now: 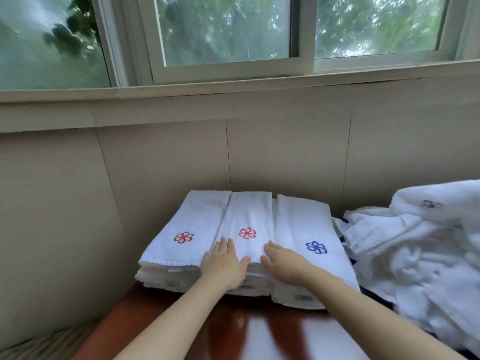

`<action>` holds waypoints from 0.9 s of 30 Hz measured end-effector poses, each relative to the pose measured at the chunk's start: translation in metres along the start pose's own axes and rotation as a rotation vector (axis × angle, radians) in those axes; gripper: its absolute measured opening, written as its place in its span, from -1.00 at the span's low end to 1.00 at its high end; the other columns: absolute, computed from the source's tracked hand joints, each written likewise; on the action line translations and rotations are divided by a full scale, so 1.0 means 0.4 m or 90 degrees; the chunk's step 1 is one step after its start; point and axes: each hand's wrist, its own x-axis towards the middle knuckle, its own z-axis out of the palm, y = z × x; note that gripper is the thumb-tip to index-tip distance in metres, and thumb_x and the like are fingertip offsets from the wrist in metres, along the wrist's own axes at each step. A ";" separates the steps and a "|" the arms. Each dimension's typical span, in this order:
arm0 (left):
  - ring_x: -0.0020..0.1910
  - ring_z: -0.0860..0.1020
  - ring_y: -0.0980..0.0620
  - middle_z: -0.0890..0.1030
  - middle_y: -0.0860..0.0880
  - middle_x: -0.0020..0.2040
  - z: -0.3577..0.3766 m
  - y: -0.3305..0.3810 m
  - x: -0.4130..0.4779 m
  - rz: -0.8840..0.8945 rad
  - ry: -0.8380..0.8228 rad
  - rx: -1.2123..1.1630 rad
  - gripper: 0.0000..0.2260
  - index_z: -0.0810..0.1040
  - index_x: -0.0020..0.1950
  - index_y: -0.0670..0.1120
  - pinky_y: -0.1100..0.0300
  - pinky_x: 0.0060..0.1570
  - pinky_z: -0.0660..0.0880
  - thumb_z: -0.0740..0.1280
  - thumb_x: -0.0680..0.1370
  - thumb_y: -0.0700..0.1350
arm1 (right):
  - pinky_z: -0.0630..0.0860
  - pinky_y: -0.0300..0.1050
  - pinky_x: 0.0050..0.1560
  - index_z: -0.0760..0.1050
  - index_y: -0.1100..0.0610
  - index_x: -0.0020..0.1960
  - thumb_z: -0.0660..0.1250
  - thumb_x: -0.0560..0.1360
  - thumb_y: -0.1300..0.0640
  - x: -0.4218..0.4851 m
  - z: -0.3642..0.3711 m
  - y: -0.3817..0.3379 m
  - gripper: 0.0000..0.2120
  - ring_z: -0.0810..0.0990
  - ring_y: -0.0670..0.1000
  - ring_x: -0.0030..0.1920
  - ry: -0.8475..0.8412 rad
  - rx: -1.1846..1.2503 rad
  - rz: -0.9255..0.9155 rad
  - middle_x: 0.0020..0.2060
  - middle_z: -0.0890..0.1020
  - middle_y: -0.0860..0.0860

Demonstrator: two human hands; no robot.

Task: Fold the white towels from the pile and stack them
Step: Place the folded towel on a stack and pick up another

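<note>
Both hands lie flat with fingers straight and nothing grasped: left hand (224,267) and right hand (284,265) rest palm-down on the near end of the middle folded towel (246,214), thumbs turned toward each other with a narrow strip of cloth between them. Hidden or unclear: the towel's near hem is under the palms; the layers below it are partly covered by the wrists, so their count cannot be told; the pile of unfolded towels (415,250) is blurred and cut off by the right edge; a dark cloth (376,294) shows beneath that pile, kind uncertain; a striped fabric (39,344) is cut off at the near left corner. Position: three folded lots stand side by side at the far end of the table (259,333), against the wall (155,165). The left stack (192,216) is just beside the left hand. The right stack (304,222) has its near left corner under the right hand's outer part. The loose pile lies right of the right stack, apart from both hands. Materials: white terry in long rectangles with ribbed hems. A red emblem (183,237) marks the left stack, a second red emblem (247,233) the middle towel, and a blue emblem (316,247) the right stack. Table is glossy reddish-brown wood reflecting the forearms. Wall is beige panels with thin seams. The window (223,29) is pale-framed, with blurred green foliage behind the glass.
</note>
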 end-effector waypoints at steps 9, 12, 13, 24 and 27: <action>0.41 0.25 -0.14 0.25 -0.10 0.43 -0.034 0.085 -0.221 0.014 0.032 -0.028 -0.56 0.23 0.46 -0.10 -0.03 0.29 0.35 0.15 0.60 -0.04 | 0.25 -0.12 0.35 0.33 0.06 0.43 0.14 0.60 0.01 -0.373 -0.124 0.135 -0.58 0.30 0.00 0.41 0.005 -0.078 0.034 0.41 0.37 0.02; 0.33 0.36 -0.13 0.33 -0.10 0.35 -0.047 0.175 -0.254 0.038 0.053 -0.081 -0.65 0.35 0.37 -0.10 0.00 0.22 0.40 0.13 0.58 -0.11 | 0.31 -0.15 0.29 0.39 0.04 0.39 0.16 0.59 0.04 -0.486 -0.177 0.239 -0.63 0.39 -0.01 0.35 0.021 -0.062 0.109 0.35 0.45 0.00; 0.29 0.40 -0.12 0.35 -0.09 0.32 -0.050 0.211 -0.261 0.048 0.056 -0.096 -0.66 0.38 0.35 -0.09 0.01 0.19 0.42 0.13 0.58 -0.12 | 0.31 -0.17 0.27 0.40 0.06 0.37 0.16 0.59 0.07 -0.521 -0.195 0.272 -0.64 0.40 -0.01 0.34 0.035 -0.054 0.136 0.34 0.46 0.00; 0.14 0.50 -0.08 0.52 -0.05 0.20 -0.091 0.700 -0.250 0.238 0.080 -0.191 -0.73 0.53 0.18 -0.07 0.15 0.00 0.42 0.19 0.52 -0.10 | 0.41 0.07 0.20 0.38 0.15 0.37 0.22 0.52 0.21 -0.786 -0.376 0.569 -0.58 0.41 0.23 0.23 0.436 -0.094 0.357 0.27 0.45 0.15; 0.14 0.52 -0.07 0.54 -0.05 0.19 -0.089 0.817 -0.237 0.282 0.055 -0.232 -0.72 0.51 0.22 -0.10 0.12 0.03 0.47 0.20 0.53 -0.10 | 0.35 0.05 0.26 0.19 0.14 0.48 0.21 0.52 0.22 -0.802 -0.414 0.641 -0.46 0.33 0.19 0.34 0.447 -0.089 0.415 0.37 0.37 0.12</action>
